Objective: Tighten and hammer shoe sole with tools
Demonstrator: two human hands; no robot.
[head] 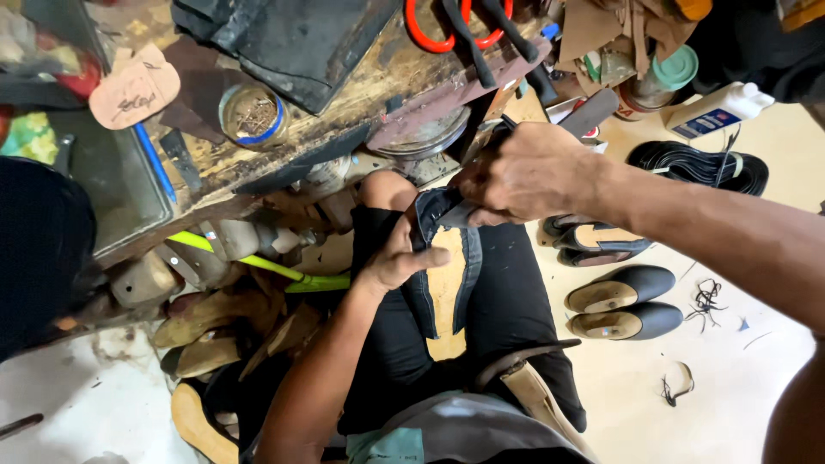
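At the centre of the frame a shoe in the making [445, 283], a dark upper stretched over a tan sole, lies sole-up on the person's lap. The left hand [397, 258] has its grip clamped on the shoe's left edge, thumb pressed across the dark upper. The right hand [524, 176] is closed on a dark-handled tool [584, 113] whose working end meets the shoe's top rim. The step in hand looks like pulling or trimming the upper's edge over the sole; the next move calls for a firm hold on the shoe and a short, controlled stroke of the tool away from the left thumb.

A worn wooden surface [344, 112] crosses the upper left, carrying a tin of nails [251, 116] and red-handled scissors [455, 26]. Finished dark shoes [620, 301] sit on the floor at right, wooden lasts [215, 335] crowd the lower left, and a white bottle [718, 110] lies upper right.
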